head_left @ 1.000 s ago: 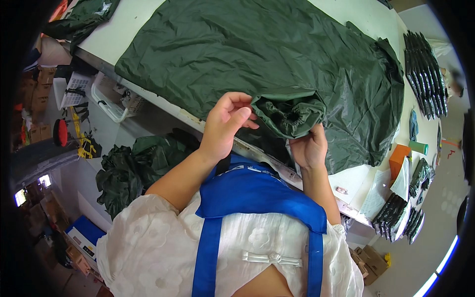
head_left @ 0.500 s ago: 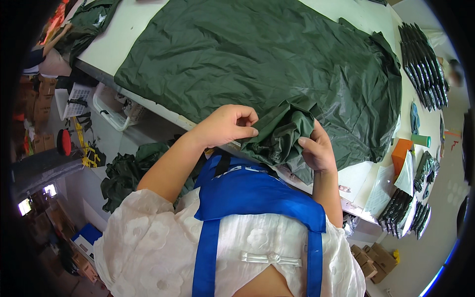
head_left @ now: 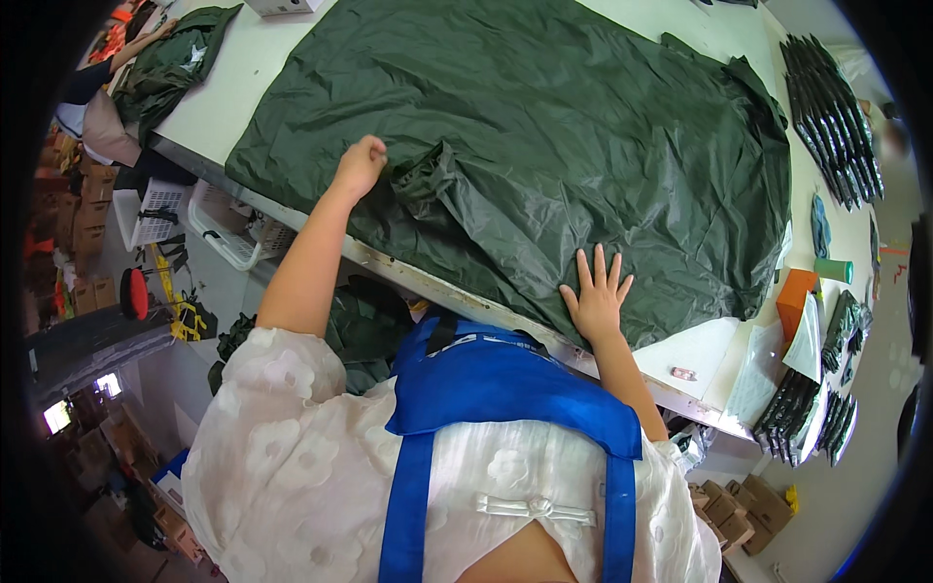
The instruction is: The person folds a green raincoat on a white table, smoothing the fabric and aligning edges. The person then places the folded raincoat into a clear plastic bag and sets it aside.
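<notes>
Resting right hand (head_left: pixel 596 303) open-fingered on green cloth (head_left: pixel 583 146), holding left hand (head_left: pixel 362 167) curled by its bunched part (head_left: pixel 426 179), can't tell if gripping

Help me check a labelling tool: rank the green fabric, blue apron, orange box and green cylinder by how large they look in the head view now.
1. Green fabric, clearly largest
2. Blue apron
3. Orange box
4. Green cylinder, smallest

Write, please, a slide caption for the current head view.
Right hand spread on dark green fabric over a white table; left hand curled near a bunched fold.
</notes>
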A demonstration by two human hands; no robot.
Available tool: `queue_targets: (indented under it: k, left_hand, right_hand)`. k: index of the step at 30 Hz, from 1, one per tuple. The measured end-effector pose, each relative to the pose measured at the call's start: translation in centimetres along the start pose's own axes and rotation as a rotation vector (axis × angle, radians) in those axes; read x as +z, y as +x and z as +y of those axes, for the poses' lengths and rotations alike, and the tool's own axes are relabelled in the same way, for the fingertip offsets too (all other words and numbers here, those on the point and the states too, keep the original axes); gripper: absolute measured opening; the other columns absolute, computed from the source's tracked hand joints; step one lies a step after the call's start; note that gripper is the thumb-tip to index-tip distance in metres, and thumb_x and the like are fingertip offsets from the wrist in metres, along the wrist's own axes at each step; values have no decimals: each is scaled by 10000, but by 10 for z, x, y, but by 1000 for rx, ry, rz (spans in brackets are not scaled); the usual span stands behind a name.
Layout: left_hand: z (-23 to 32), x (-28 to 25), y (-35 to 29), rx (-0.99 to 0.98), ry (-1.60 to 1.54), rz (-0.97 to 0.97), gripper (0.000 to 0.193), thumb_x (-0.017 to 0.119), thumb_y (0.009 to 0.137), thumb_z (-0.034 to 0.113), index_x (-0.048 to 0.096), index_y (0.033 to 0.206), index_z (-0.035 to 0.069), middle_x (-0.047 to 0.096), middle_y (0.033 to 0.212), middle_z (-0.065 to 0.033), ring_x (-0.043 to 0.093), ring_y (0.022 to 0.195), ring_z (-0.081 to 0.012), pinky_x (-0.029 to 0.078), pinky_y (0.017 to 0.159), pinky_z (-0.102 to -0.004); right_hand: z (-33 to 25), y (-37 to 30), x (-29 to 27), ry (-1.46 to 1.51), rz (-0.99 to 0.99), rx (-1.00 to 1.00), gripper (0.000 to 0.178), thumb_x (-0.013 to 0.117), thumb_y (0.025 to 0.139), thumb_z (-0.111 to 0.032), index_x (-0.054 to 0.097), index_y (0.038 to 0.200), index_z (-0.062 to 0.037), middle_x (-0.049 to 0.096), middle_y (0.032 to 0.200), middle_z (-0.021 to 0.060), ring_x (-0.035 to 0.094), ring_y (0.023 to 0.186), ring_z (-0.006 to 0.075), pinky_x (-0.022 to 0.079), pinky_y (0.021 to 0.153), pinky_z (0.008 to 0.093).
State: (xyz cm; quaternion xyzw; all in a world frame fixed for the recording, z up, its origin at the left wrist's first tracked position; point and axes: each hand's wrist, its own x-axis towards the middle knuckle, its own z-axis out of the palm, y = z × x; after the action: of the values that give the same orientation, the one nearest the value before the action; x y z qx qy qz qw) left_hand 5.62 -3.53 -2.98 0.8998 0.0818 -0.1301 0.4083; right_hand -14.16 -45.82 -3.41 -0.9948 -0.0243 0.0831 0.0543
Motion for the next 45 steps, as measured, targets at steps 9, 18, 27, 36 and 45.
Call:
queue_targets:
  k: [9, 18, 27, 36, 45]
  left_hand:
    - [111, -3, 15, 301, -21, -750, 359, 451, 679, -125, 671, 894, 59, 594, 1006, -25, 543, 888, -134, 415, 780, -233]
    - [44, -19, 17, 391, -51, 200, 152, 588, 752, -49, 571, 859, 58, 526, 840, -29, 538, 792, -148, 451, 666, -282]
    - [29, 70, -85, 371, -254, 373, 623, 719, 802, 150, 374, 1300, 7, 463, 1213, -173, 522, 1088, -267, 483, 815, -350]
    - [81, -1, -72, 160, -391, 138, 168, 654, 876, 154, 622, 845, -8, 600, 686, -24, 524, 657, -84, 422, 583, -244]
    - [186, 14, -138, 1039, -19, 48, 191, 694, 764, 158, 646, 926, 71, 644, 874, -77, 600, 797, -274, 466, 703, -381]
  right_hand:
    - [1, -4, -3, -6, 21, 45, 662, 569, 853, -500, 384, 1439, -254, 220, 1551, 48, 122, 1430, 370, 60, 1090, 651]
    - [5, 1, 2, 44, 95, 96, 634, 573, 857, -477, 416, 1419, -229, 294, 1520, 32, 217, 1406, 311, 112, 1114, 573]
    - [30, 32, 11, -125, 176, 274, 566, 478, 919, -482, 369, 1443, -298, 246, 1526, 84, 188, 1393, 388, 144, 1068, 646]
    - [31, 51, -5, 47, 51, 486, 600, 498, 916, -497, 351, 1447, -261, 202, 1538, 147, 211, 1382, 435, 169, 1064, 662]
    - [-97, 86, -190, 654, 278, -748, 480, 665, 696, 31, 577, 1154, -80, 627, 977, 113, 614, 823, 310, 493, 690, 382]
